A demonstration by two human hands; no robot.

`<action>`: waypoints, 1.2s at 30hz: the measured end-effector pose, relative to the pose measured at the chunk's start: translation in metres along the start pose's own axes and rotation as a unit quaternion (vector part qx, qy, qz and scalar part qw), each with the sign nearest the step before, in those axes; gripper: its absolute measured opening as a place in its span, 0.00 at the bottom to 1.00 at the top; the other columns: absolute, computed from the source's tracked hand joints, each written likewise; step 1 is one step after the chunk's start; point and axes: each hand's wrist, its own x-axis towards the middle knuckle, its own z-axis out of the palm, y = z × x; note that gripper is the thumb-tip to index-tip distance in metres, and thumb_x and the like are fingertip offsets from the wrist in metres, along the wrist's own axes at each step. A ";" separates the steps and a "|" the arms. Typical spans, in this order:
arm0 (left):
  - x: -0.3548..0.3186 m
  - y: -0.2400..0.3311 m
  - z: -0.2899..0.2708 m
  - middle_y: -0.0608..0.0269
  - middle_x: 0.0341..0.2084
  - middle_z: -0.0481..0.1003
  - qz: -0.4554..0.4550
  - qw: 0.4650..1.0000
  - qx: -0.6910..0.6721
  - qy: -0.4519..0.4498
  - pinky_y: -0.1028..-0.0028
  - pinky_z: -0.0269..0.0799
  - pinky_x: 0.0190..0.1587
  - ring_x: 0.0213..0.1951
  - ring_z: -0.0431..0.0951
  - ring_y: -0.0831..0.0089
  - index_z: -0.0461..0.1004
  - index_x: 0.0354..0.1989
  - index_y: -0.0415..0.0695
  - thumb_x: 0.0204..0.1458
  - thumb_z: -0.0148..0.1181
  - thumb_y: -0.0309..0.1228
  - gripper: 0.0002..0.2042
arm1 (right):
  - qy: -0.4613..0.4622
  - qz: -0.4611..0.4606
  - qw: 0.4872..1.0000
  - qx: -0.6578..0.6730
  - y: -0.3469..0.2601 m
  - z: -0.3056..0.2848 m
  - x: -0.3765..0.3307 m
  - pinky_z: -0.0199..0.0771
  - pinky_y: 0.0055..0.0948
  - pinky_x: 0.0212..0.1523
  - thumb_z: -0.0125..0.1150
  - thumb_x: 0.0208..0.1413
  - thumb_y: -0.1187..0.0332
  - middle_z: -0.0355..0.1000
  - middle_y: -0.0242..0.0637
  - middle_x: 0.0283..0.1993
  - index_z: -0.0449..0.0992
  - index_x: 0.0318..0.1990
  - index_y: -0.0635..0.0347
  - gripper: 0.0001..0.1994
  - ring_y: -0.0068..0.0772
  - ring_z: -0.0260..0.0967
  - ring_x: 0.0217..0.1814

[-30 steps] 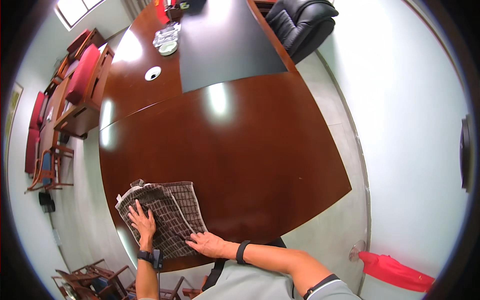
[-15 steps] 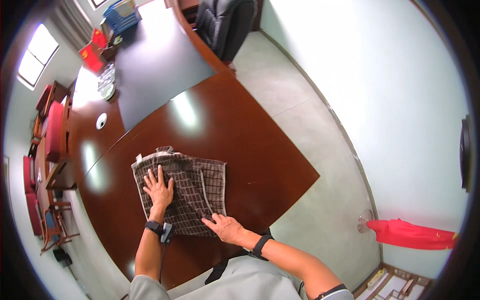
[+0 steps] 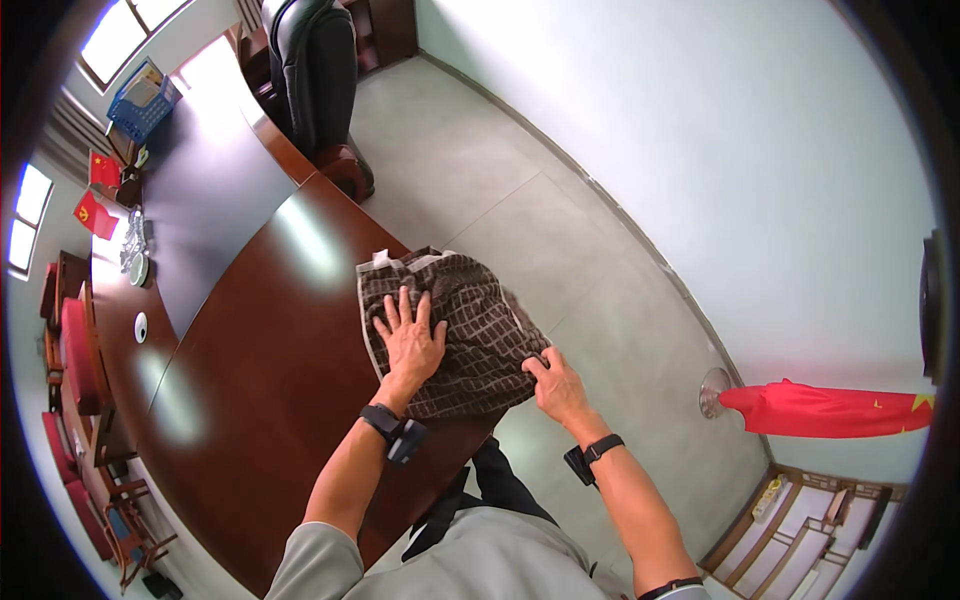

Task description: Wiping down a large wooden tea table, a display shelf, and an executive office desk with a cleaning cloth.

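Observation:
A dark brown towel (image 3: 470, 320) with a pale grid pattern and light edging lies rumpled over the right corner of the glossy wooden desk (image 3: 250, 400). Flat on the towel's left part rests my left hand (image 3: 412, 345), its fingers spread. My right hand (image 3: 560, 385) pinches the towel's right edge between thumb and fingers, out past the desk's edge. A small white tag (image 3: 380, 259) sticks up at the far left corner of the cloth. The towel hides the desk corner beneath it.
A black chair (image 3: 315, 80) stands behind the desk. On the far end are a blue basket (image 3: 145, 105), small red flags (image 3: 97, 215) and a glass ashtray (image 3: 138, 268). To the right, a red flag (image 3: 820, 408) hangs near the pale wall (image 3: 680, 130). Red-cushioned chairs (image 3: 75, 340) line the left.
Both hands and the towel have moved right across the desk to its corner. The right hand now lifts the towel's edge past the desk. The view has shifted as well.

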 end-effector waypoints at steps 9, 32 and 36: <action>-0.011 -0.006 0.001 0.46 0.70 0.53 0.005 1.000 -0.007 0.018 0.37 0.42 0.67 0.71 0.47 0.42 0.63 0.65 0.48 0.58 0.56 0.40 0.26 | -0.044 0.012 0.996 0.074 0.003 -0.003 0.022 0.72 0.48 0.52 0.51 0.45 0.83 0.61 0.48 0.58 0.69 0.43 0.51 0.18 0.60 0.66 0.54; 0.032 0.071 0.025 0.54 0.66 0.60 -0.227 0.972 0.044 0.028 0.42 0.49 0.66 0.68 0.54 0.48 0.67 0.63 0.55 0.55 0.59 0.38 0.25 | -0.420 -0.294 0.858 -0.041 0.092 -0.054 0.200 0.75 0.50 0.43 0.60 0.45 0.65 0.69 0.51 0.41 0.69 0.47 0.53 0.18 0.57 0.72 0.41; 0.005 0.081 0.014 0.52 0.63 0.63 -0.351 0.929 0.085 0.077 0.48 0.55 0.64 0.66 0.58 0.49 0.67 0.62 0.53 0.53 0.60 0.38 0.26 | -0.399 -0.424 0.812 -0.043 0.089 -0.035 0.229 0.74 0.47 0.41 0.62 0.46 0.65 0.69 0.49 0.44 0.70 0.51 0.51 0.21 0.54 0.72 0.46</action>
